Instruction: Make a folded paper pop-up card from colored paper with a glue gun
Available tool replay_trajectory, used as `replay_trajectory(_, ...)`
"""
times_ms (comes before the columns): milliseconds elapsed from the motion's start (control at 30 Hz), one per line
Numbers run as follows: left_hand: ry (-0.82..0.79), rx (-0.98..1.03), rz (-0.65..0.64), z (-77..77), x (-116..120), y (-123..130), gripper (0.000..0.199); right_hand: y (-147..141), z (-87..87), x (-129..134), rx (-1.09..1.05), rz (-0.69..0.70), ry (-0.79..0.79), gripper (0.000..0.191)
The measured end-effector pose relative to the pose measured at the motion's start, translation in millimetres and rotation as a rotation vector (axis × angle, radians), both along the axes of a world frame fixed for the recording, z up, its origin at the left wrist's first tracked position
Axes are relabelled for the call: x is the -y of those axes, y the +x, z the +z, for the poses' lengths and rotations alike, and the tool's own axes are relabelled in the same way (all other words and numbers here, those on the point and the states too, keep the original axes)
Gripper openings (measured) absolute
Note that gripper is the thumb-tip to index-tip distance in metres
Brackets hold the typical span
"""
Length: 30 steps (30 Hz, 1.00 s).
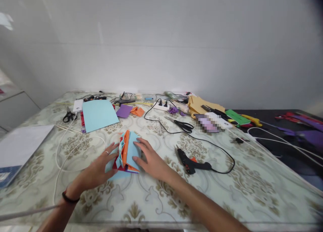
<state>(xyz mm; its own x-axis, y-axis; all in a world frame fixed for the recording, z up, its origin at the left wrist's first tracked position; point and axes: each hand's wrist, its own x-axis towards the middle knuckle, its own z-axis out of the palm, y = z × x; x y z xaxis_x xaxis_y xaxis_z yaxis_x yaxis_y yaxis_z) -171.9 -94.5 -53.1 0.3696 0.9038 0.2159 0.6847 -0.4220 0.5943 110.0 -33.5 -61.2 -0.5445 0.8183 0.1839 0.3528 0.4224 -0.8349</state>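
Note:
Near the front of the table stands a folded paper piece [131,151] in layers of light blue, orange, red and purple. My left hand [106,161], with a ring and a dark wristband, grips its left side by the folded edges. On the light blue face, my right hand [153,161] presses thumb and fingers, so the piece is held between both hands. Beneath it, part of a light blue sheet shows on the tablecloth. A black hot glue gun [190,163] lies to the right of my right hand, its cord running back toward the power strip [161,105].
Black scissors [184,125] lie mid-table; another pair [68,116] is at left. A large light blue sheet [99,115], purple paper [124,111] and orange folded paper [137,111] lie behind. White cables cross the left side. Yellow paper [202,105] and tools fill the right.

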Motion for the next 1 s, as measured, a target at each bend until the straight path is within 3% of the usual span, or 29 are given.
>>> replay_trajectory(133, -0.058, 0.178, 0.034, 9.8, 3.5, 6.4, 0.044, -3.0, -6.6, 3.7, -0.102, -0.091, -0.061, 0.06)
replay_trajectory(233, -0.259, 0.423, 0.118, 22.4, -7.8, 36.3, 0.039, -1.4, -11.4, 5.2, -0.198, -0.125, -0.141, 0.063)
replay_trajectory(333, -0.442, 0.658, 0.196, 30.0, -24.7, 64.8, 0.054, 0.3, -14.3, 6.8, -0.255, -0.147, -0.198, 0.066)
replay_trajectory(433, -0.469, 0.611, 0.273, 31.1, -38.8, 72.4, 0.055, -1.5, -14.2, 9.3, -0.251, -0.161, -0.204, 0.069)
replay_trajectory(533, -0.471, 0.496, 0.306, 29.2, -45.9, 60.9, 0.044, -7.4, -12.1, 11.5, -0.21, -0.168, -0.21, 0.067)
replay_trajectory(733, -0.31, 0.385, 0.473, 17.8, -43.0, 39.9, 0.039, -17.4, -16.6, -0.2, -0.386, -0.314, -0.426, 0.081)
replay_trajectory(867, -0.337, 0.438, 0.431, 14.5, -36.0, 41.5, 0.041, -21.3, -15.1, -10.7, -0.479, -0.313, -0.593, 0.079)
replay_trajectory(1000, -0.284, 0.574, 0.347, 21.5, -25.0, 50.0, 0.05, -18.4, 11.8, -2.6, -0.59, -0.188, -0.623, 0.063)
